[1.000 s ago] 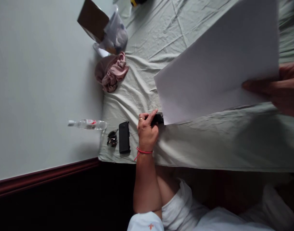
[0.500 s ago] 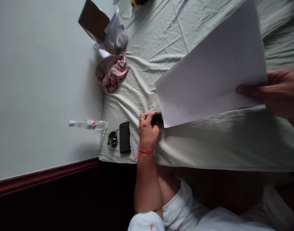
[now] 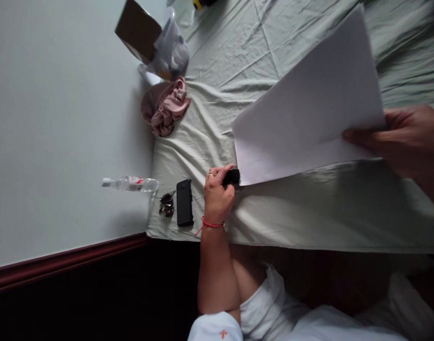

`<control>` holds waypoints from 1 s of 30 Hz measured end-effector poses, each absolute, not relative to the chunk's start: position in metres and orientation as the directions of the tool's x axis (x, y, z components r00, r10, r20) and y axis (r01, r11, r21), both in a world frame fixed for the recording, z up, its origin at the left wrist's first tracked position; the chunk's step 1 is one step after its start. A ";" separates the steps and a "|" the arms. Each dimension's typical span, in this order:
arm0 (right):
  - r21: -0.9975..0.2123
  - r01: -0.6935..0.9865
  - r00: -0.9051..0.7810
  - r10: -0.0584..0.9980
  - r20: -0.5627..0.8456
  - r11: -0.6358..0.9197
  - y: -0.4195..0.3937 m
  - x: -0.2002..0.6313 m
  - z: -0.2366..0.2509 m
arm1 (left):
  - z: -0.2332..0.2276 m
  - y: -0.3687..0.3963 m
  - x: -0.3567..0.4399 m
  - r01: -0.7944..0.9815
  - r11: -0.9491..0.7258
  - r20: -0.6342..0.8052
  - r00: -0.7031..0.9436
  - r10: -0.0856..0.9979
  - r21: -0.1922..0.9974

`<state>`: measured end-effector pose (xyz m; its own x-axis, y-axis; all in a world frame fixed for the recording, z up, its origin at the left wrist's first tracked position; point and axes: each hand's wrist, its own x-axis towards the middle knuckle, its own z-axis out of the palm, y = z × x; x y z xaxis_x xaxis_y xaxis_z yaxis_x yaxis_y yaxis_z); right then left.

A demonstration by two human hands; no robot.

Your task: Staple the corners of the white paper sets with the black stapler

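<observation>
Centrally, a large white sheet of paper [image 3: 309, 102] lay tilted over the pale green wrinkled bedsheet [image 3: 309, 208]. The right hand [image 3: 404, 139], at 3 o'clock, pinched the paper's near edge. The left hand [image 3: 217, 199], at the sheet's 7 o'clock corner, was closed around a small black object [image 3: 233, 176] touching that corner. At 9 o'clock of this hand lay a black phone [image 3: 184, 202], dark sunglasses [image 3: 166, 204] and a clear plastic water bottle [image 3: 129, 183]. A crumpled pink cloth [image 3: 165, 109] sat at 11 o'clock.
</observation>
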<state>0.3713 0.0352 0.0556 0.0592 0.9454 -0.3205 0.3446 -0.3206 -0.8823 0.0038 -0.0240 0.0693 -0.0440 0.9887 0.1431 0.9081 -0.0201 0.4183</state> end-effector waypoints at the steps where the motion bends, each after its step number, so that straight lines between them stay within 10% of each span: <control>1: -0.875 0.344 0.063 0.938 -0.340 -0.340 0.035 0.371 0.057 | 0.070 -0.024 0.003 0.899 -0.027 0.138 -0.037 0.990 0.437; 13: -0.867 0.303 0.031 0.913 -0.407 -0.397 0.036 0.372 0.057 | 0.071 -0.019 -0.002 0.784 -0.078 0.266 -0.114 0.957 0.616; 20: -0.871 0.267 0.071 0.910 -0.409 -0.412 0.037 0.367 0.057 | 0.067 -0.003 0.009 0.895 0.033 0.406 -0.234 0.883 0.444; 30: -0.845 0.233 0.127 0.876 -0.465 -0.482 0.037 0.365 0.061 | 0.059 0.012 0.024 0.934 0.114 0.097 -0.156 0.983 0.340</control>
